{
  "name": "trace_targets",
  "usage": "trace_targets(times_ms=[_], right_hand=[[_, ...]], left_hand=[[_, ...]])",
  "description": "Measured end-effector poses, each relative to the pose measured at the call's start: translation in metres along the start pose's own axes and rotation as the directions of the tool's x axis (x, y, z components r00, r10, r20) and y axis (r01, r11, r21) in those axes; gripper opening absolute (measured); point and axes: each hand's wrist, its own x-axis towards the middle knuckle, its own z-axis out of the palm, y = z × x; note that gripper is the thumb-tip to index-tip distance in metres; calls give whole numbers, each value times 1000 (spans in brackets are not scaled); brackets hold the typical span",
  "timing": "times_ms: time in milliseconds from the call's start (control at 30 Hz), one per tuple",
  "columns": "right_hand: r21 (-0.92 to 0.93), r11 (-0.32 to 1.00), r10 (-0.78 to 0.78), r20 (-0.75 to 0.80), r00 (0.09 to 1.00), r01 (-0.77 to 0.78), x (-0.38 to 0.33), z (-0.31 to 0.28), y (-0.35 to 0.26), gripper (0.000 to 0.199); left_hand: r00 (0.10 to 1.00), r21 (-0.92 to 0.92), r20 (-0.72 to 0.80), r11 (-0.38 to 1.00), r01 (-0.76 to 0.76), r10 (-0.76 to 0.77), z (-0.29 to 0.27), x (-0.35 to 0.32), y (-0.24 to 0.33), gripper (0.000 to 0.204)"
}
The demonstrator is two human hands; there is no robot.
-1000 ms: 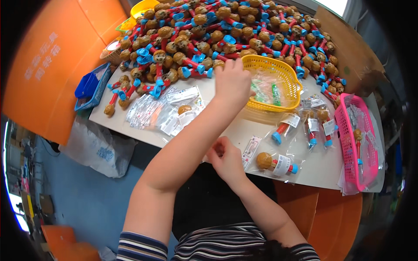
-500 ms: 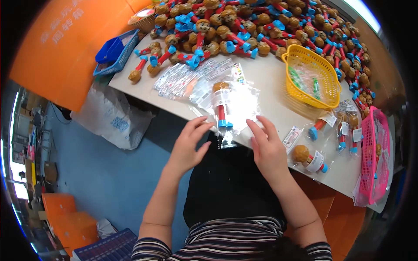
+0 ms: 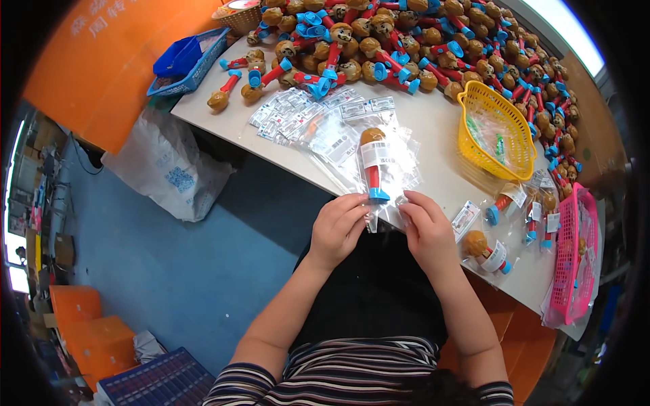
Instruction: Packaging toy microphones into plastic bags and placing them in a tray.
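A toy with a round brown head, red handle and blue foot (image 3: 374,177) lies in a clear plastic bag (image 3: 386,211) at the table's front edge, with a white printed label round its middle. My left hand (image 3: 338,230) pinches the bag's left edge beside the blue foot. On the other side, my right hand (image 3: 430,233) has its thumb and fingers closed at the bag's right edge. Flat clear bags (image 3: 332,145) and a spread of printed labels (image 3: 284,114) lie beneath and left of the toy.
A large heap of similar toys (image 3: 406,47) covers the back of the table. To the right stand a yellow basket (image 3: 465,139) with plastic pieces, several bagged toys (image 3: 477,243) and a pink basket (image 3: 563,271). A blue tray (image 3: 196,78) stands far left; a white plastic bag (image 3: 169,169) hangs below.
Both hands have closed on the bag's edges; the left has moved right, toward the toy. The whole view has shifted slightly.
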Motion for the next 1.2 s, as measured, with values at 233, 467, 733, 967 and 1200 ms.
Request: trace_targets(times_ms=[233,467,733,967,1200], right_hand=[[71,991,118,-21,993,-116,-15,-2,8,16],[205,953,200,132,971,-224,-5,-15,4,10],[322,907,184,275,944,-271,7,-26,12,8],[548,296,526,590,612,-782,13,-21,13,18],[576,159,541,628,559,-802,18,-22,17,12]], left_hand=[[994,25,47,995,-99,97,-3,6,-2,25],[968,-114,91,963,244,-234,-24,1,-1,15],[804,-264,241,761,593,-543,-31,2,9,7],[596,-370,343,479,796,-726,-26,5,13,12],[515,-488,423,291,823,-745,-29,12,19,12]])
